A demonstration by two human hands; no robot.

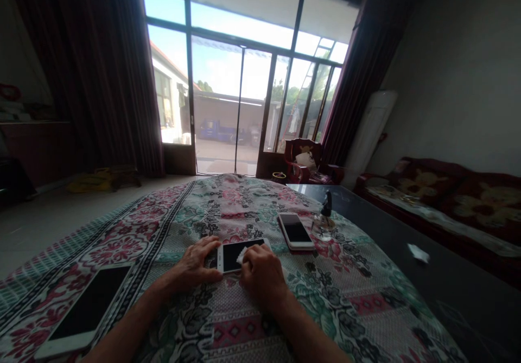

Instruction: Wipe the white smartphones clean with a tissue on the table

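A white smartphone (232,252) with a dark screen lies flat on the patterned tablecloth (240,303), straight in front of me. My left hand (198,262) holds its left end, with the thumb at the near corner and the fingers at the far corner. Pinched in my right hand (262,271) is a white tissue (241,256), pressed against the screen; the fingers cover most of it. Just beyond to the right, another white phone (296,228) rests on something with a red edge. Next to it stands a clear spray bottle (324,224) with a black nozzle.
A larger white-framed device (89,303) with a dark screen lies at the near left. To the right, a crumpled white tissue (418,254) sits on a dark tabletop (443,292). A red sofa (459,189) lines the right wall; an armchair (307,159) stands near the glass doors.
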